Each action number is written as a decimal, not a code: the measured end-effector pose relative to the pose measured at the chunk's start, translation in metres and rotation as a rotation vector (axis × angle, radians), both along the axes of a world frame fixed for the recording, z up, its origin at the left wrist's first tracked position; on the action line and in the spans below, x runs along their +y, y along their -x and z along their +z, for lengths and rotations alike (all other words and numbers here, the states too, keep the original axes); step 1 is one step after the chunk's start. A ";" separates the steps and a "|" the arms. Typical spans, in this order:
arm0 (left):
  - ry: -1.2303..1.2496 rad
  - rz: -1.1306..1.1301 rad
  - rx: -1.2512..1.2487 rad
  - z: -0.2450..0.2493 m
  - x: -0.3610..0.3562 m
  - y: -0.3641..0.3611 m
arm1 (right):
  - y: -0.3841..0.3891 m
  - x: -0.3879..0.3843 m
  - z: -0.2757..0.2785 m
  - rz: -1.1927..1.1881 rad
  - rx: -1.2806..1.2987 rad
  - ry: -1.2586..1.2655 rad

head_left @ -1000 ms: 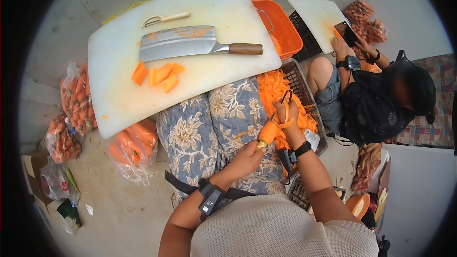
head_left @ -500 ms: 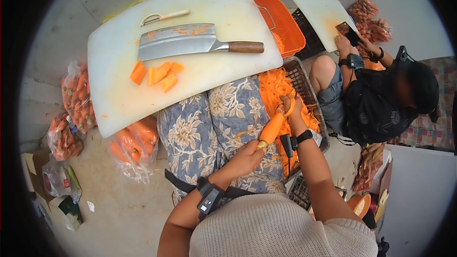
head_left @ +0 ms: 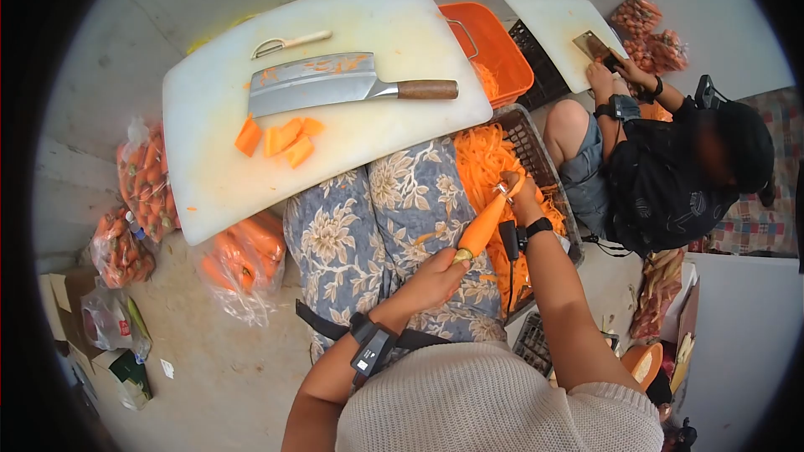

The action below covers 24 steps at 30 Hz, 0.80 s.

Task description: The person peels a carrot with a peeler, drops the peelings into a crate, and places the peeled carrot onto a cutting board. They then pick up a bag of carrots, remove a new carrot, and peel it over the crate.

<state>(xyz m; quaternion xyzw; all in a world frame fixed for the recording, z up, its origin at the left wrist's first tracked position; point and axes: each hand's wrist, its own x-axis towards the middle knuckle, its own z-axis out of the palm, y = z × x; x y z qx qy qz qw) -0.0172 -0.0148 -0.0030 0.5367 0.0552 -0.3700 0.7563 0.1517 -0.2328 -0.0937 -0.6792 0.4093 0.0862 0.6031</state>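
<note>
My left hand is wrapped round the thick stem end of a peeled orange carrot. At the carrot's thin end, my right hand grips a small peeler, its handle mostly hidden by the fingers. Beneath and around both lies a heap of orange peel strips in a dark crate. On the white cutting board rest a cleaver with a wooden handle, a second peeler and several carrot pieces.
An orange tub stands behind the crate. Bags of carrots lie on the floor at the left. At the right, a seated co-worker holds a cleaver at another cutting board.
My right hand and the peeler have shifted slightly along the carrot's thin end. The view has tilted a little. The co-worker's cleaver has turned and moved left.
</note>
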 end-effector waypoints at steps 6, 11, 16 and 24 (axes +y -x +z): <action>0.034 0.005 0.009 -0.002 0.005 0.005 | -0.009 -0.074 -0.067 0.183 0.106 0.254; 0.072 0.016 0.078 -0.003 0.007 0.004 | 0.049 -0.054 -0.009 0.108 0.010 -0.138; 0.130 0.007 0.171 -0.001 0.009 0.003 | 0.092 -0.030 0.001 0.093 -0.085 -0.258; 0.220 0.031 0.235 -0.012 0.008 0.004 | 0.085 0.042 0.081 0.005 -0.491 -0.035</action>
